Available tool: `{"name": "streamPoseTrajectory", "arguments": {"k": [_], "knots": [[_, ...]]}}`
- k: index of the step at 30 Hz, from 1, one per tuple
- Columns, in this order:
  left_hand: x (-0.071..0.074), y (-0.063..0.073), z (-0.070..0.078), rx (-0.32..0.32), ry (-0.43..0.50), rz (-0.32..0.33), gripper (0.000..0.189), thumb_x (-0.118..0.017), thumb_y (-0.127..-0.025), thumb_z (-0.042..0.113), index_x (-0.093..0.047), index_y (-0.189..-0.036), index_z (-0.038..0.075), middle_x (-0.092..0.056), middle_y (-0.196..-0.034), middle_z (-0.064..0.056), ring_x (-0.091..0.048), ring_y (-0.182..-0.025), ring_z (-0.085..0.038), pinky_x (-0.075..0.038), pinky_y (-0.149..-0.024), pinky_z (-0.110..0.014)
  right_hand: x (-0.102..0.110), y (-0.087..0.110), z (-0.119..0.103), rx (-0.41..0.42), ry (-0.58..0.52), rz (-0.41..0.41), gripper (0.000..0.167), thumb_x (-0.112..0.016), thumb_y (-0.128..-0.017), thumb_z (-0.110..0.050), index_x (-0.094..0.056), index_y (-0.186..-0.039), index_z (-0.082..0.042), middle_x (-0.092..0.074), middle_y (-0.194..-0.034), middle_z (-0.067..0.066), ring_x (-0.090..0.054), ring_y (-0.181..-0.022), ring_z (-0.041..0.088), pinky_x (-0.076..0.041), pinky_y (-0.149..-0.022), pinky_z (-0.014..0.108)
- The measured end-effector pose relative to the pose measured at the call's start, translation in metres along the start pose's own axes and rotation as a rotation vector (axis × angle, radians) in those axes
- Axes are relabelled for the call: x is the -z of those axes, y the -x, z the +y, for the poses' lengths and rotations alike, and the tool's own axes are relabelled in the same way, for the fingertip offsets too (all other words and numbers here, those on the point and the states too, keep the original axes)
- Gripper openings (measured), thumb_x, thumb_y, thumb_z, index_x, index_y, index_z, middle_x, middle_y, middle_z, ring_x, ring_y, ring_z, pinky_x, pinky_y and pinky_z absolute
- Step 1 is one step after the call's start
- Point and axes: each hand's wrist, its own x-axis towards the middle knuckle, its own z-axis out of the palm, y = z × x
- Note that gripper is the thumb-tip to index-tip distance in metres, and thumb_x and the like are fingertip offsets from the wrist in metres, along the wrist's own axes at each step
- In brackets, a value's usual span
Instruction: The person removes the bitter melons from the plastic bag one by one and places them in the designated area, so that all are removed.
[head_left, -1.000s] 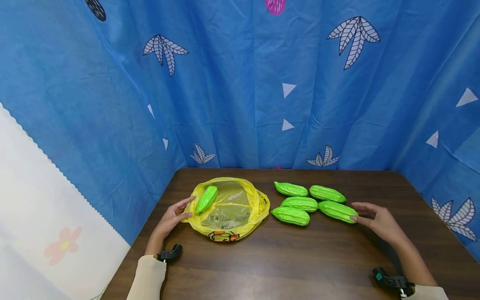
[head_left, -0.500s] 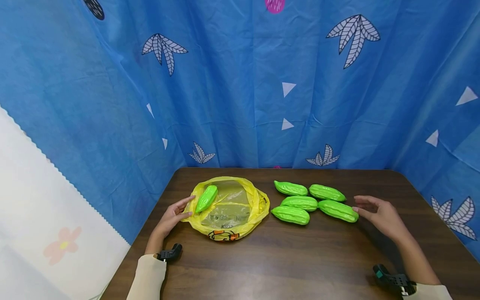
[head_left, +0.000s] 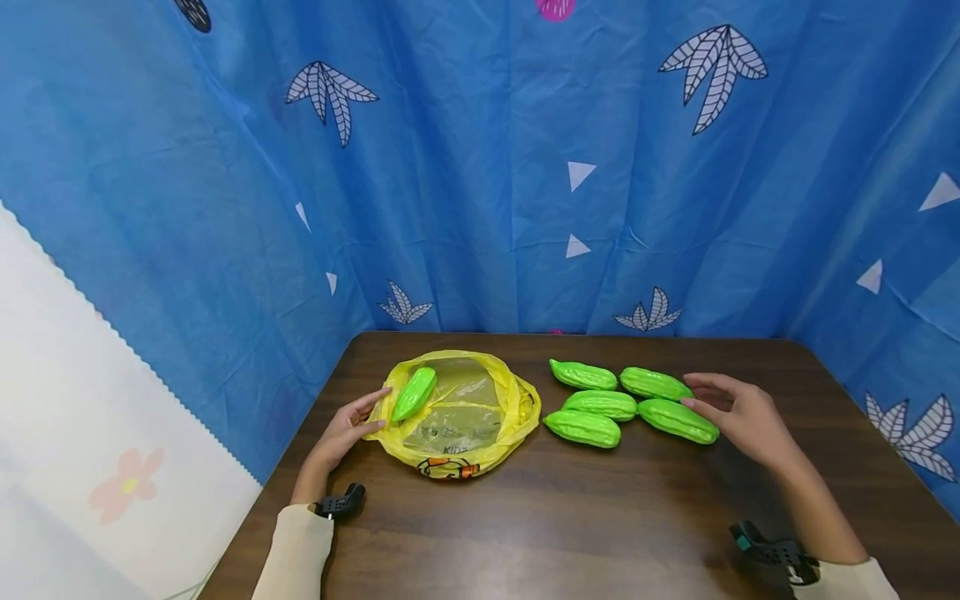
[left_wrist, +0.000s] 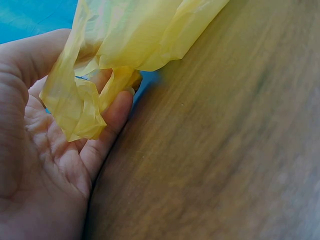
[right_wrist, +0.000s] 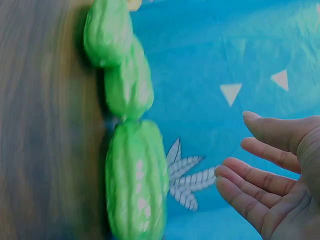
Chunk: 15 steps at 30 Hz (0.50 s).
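Note:
A yellow plastic bag (head_left: 491, 450) lies with its mouth wide on the left of the table. One smooth-looking green bitter melon (head_left: 414, 394) is inside it, near the left rim. My left hand (head_left: 347, 427) holds that left rim; in the left wrist view the bag's crumpled edge (left_wrist: 82, 107) passes between thumb and fingers. Over the right end of the group of bitter melons (head_left: 677, 421) hovers my right hand (head_left: 742, 417). Its fingers are spread from the thumb and hold nothing. In the right wrist view, the hand (right_wrist: 272, 180) stands apart from the ridged melons (right_wrist: 137, 180).
Several bitter melons lie close together right of the bag, including a pointed one (head_left: 582, 375) at the back. The brown wooden table (head_left: 540, 525) ends at a blue patterned curtain (head_left: 480, 208). A white cloth (head_left: 90, 400) hangs at the left.
My right hand has left the end of the front right bitter melon and moved back and slightly left, toward the melon behind it. My left hand stays at the bag's rim.

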Motion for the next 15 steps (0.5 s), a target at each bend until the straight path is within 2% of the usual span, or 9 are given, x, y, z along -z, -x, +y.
{"name": "streamPoseTrajectory", "arguments": {"k": [7,11,15], "knots": [[0.002,-0.002,0.0,-0.005,0.011,0.009,0.058,-0.065,-0.098,0.006,-0.045,-0.152,0.002,-0.039,-0.158,-0.021,-0.029,-0.149,-0.032,-0.036,-0.104,-0.014,-0.008,-0.011,-0.03,0.089,-0.04,-0.012,0.042,-0.073,-0.096,-0.02,-0.065,-0.133,-0.002,-0.067,-0.124,0.023,-0.068,-0.106,0.041,-0.06,-0.08,0.03],[0.001,-0.002,0.0,0.001,0.02,0.003,0.058,-0.066,-0.098,0.007,-0.045,-0.152,0.002,-0.038,-0.158,-0.021,-0.027,-0.149,-0.036,-0.035,-0.104,-0.013,-0.017,-0.017,-0.044,0.142,-0.049,-0.029,0.039,-0.074,-0.095,-0.018,-0.066,-0.131,-0.004,-0.068,-0.124,0.018,-0.069,-0.105,0.037,-0.059,-0.082,0.044],[0.0,0.001,0.0,0.012,0.026,-0.001,0.059,-0.066,-0.098,0.008,-0.045,-0.153,0.004,-0.037,-0.16,-0.019,-0.022,-0.15,-0.039,-0.033,-0.104,-0.011,-0.027,-0.023,-0.058,0.161,-0.07,-0.062,0.038,-0.074,-0.095,-0.021,-0.067,-0.129,-0.007,-0.07,-0.122,0.013,-0.07,-0.104,0.036,-0.058,-0.084,0.051]]}}
